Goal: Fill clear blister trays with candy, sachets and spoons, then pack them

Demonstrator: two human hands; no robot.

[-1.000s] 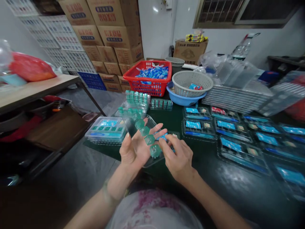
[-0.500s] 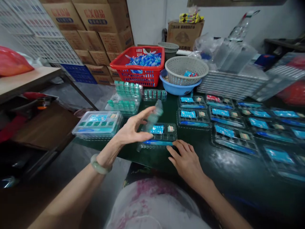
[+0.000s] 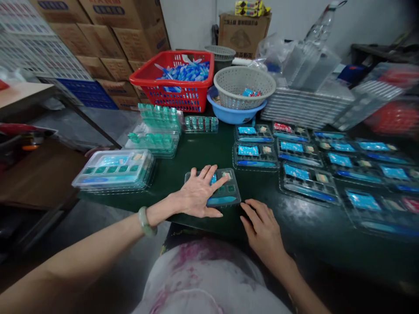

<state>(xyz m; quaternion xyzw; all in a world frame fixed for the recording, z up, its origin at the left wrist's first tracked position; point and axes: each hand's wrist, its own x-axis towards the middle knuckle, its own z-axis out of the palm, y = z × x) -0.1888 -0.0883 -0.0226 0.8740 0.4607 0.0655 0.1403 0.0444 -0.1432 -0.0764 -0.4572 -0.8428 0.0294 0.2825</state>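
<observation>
My left hand (image 3: 200,194) lies flat with spread fingers on a clear plastic tray (image 3: 233,185) at the table's front edge. Partly covered by that hand, the tray holds a blue pen-like item (image 3: 224,200), a blue packet, a small pale piece and green squares. Just right of the tray, my right hand (image 3: 262,222) rests on the table, fingers loosely bent and apart, holding nothing; its fingertips are near the tray's corner. On the left is a stack of filled, lidded trays (image 3: 114,171). Behind it stand clear packs of green pieces (image 3: 157,141).
Several filled trays (image 3: 296,148) spread over the right of the dark green table (image 3: 199,150). At the back stand a red basket (image 3: 183,93) of blue items, a grey colander (image 3: 244,87) in a blue basin (image 3: 235,114), and stacked clear trays (image 3: 304,109). Cartons (image 3: 131,43) rise behind.
My left hand has let go of a clear strip of green pieces and now presses flat on the tray, where green squares show. My right hand has shifted slightly off the tray's edge.
</observation>
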